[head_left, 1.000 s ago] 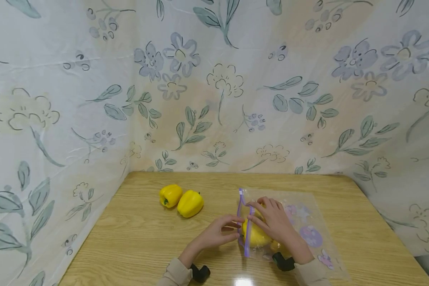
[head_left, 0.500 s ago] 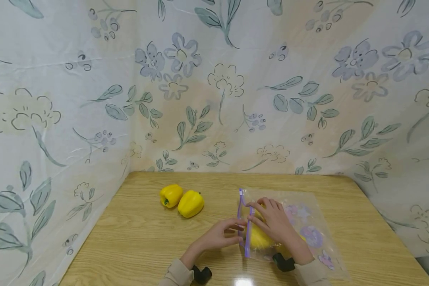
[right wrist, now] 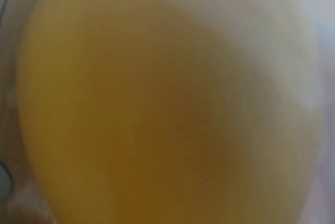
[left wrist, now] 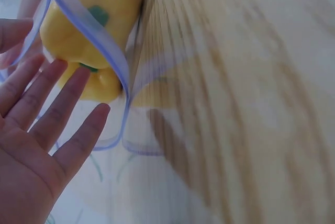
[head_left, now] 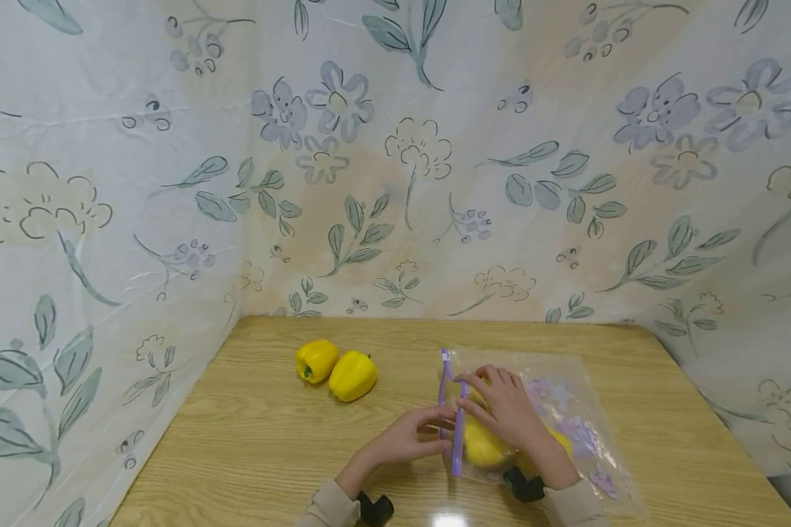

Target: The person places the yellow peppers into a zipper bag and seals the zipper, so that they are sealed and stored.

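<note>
A clear zip bag (head_left: 570,373) with a purple zip lies on the table, its mouth facing left. Inside it are a yellow bell pepper (head_left: 484,445) just past the zip and another yellow pepper (head_left: 560,440), partly behind my right wrist. My right hand (head_left: 504,406) lies over the bag and holds the upper side of its mouth. At the opening my left hand (head_left: 405,439) reaches in with extended, spread fingers. The left wrist view has those fingertips (left wrist: 81,75) close to the stem ends of both peppers. A blurred yellow pepper (right wrist: 131,103) fills the right wrist view.
Two more yellow peppers, one (head_left: 316,361) behind the other (head_left: 352,376), sit left of the bag on the wooden table (head_left: 257,439). A floral cloth (head_left: 395,168) hangs behind and along the sides. Each wrist wears a black camera mount (head_left: 374,509).
The front pepper has slid right, from the zip to deeper in the bag, and the rear one has shifted right too. My left hand has followed slightly rightward; my right hand stays put.
</note>
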